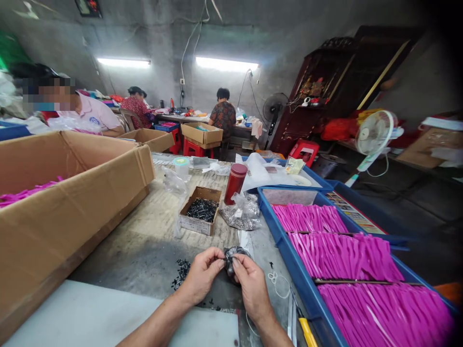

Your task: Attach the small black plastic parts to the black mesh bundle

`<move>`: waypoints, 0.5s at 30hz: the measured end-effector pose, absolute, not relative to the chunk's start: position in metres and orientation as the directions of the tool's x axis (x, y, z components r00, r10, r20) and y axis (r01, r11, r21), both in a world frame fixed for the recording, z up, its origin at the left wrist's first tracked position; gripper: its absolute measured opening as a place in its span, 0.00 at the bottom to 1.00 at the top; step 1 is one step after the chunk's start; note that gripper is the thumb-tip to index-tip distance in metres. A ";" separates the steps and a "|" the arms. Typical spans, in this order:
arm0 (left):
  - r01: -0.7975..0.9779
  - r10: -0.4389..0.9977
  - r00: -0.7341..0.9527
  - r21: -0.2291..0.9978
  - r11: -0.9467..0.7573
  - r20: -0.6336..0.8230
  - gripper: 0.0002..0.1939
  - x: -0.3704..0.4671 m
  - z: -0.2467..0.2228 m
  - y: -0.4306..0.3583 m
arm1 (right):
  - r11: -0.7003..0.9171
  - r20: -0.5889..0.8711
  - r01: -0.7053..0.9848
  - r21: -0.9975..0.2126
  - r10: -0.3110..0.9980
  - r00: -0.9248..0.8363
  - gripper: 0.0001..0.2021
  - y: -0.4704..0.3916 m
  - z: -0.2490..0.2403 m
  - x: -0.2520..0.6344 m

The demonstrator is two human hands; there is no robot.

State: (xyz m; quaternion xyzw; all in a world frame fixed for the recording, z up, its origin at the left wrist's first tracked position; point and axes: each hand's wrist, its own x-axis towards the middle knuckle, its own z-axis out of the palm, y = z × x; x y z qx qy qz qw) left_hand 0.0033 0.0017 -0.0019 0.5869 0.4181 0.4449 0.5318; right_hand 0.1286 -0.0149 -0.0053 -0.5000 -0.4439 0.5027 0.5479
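Note:
A small dark plastic bag (pixel 237 251) is pinched between both hands over the worktable. My left hand (pixel 204 272) grips its gathered neck with thumb and forefinger, and my right hand (pixel 251 282) pinches it from the other side, fingertips nearly touching. Loose black pieces (pixel 182 273) lie in a pile just left of my left hand. Beyond the hands stands a small carton (pixel 197 224) of black pieces, beside a clear bag (pixel 240 214) of small metallic parts. To the right of my right hand lies a loop of white string (pixel 278 284).
A large cardboard box (pixel 90 212) with pink pieces borders the left. On the right sits a blue tray (pixel 269 217) of pink strips (pixel 347 255). A red canister (pixel 236 184) stands behind the carton. A yellow-handled tool (pixel 307 331) lies near the front. People sit farther back.

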 end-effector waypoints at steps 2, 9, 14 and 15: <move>0.033 0.975 0.210 0.996 -0.079 0.070 0.06 -0.003 0.006 0.006 | -0.003 -0.019 -0.112 -0.994 0.989 0.143 0.14 -0.015 -0.005 0.130; 0.630 0.970 0.022 0.750 -0.201 0.241 0.06 -0.038 0.055 0.067 | 0.028 0.003 -0.108 -0.994 0.974 0.225 0.13 -0.015 -0.004 0.134; 0.771 0.967 0.030 0.610 -0.184 0.254 0.06 -0.045 0.061 0.108 | 0.029 -0.002 -0.120 -0.992 0.969 0.247 0.12 -0.013 -0.004 0.138; 0.786 0.966 0.041 0.589 -0.190 0.257 0.07 -0.044 0.060 0.110 | 0.030 -0.003 -0.125 -0.992 0.968 0.253 0.12 -0.012 -0.004 0.139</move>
